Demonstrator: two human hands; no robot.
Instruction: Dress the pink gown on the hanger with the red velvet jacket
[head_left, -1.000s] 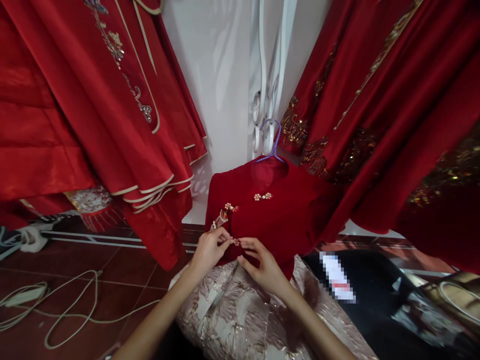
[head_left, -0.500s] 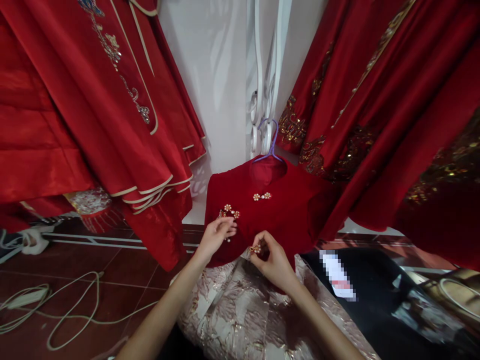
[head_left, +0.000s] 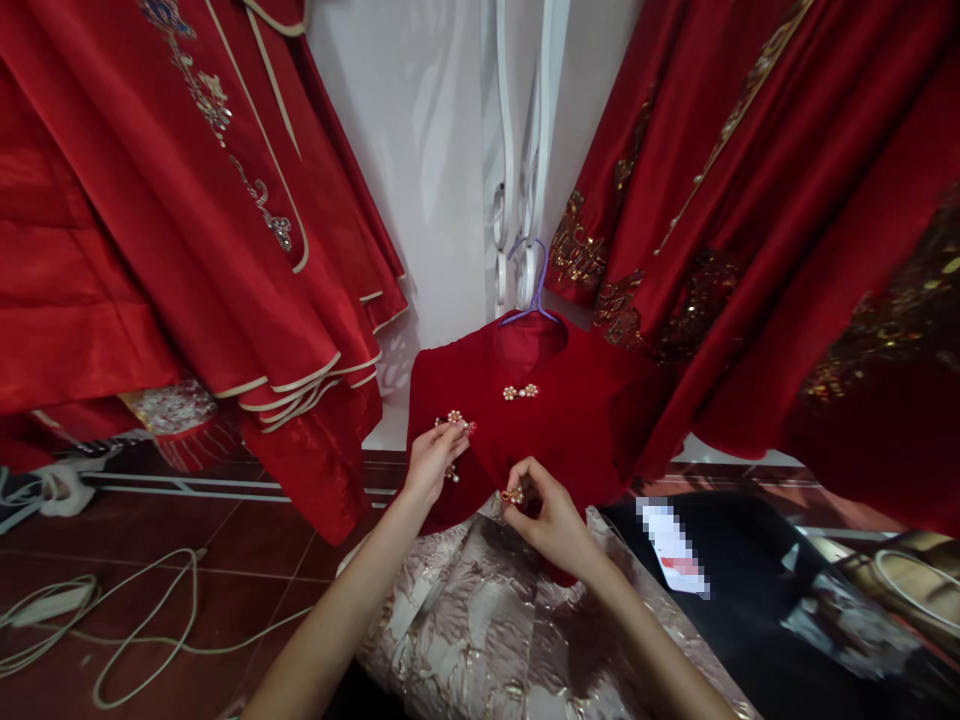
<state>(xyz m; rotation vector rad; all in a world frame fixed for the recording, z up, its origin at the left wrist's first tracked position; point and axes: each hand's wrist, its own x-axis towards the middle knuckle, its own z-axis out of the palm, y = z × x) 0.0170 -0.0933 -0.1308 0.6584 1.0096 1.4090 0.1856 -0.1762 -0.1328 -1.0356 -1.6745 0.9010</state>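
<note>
A dark red velvet garment [head_left: 577,430] hangs on a purple hanger [head_left: 537,300]. Below its collar sits a pearl-and-gold flower fastener [head_left: 520,393]. My right hand [head_left: 551,515] is closed, thumb and index finger pinching a gold flower ornament with pearls [head_left: 513,495] near the garment's lower front. On the left of the garment lie several loose pearl flower ornaments [head_left: 454,416]. Over them is my left hand [head_left: 435,458], its fingers drawn together at their edge; what is between the fingertips is hidden. A small pearl piece [head_left: 451,473] lies just beside that hand.
Shiny patterned fabric [head_left: 465,620] spreads beneath the garment. Red gowns hang at left [head_left: 187,250] and right [head_left: 720,200]. A phone [head_left: 673,545] rests on a black surface [head_left: 742,600]. White cable [head_left: 187,600] coils across the tiled floor [head_left: 247,540].
My left hand has moved slightly up onto the loose ornaments, its fingers drawing together. My right hand keeps its pinch on the flower ornament. The whole view has shifted a little.
</note>
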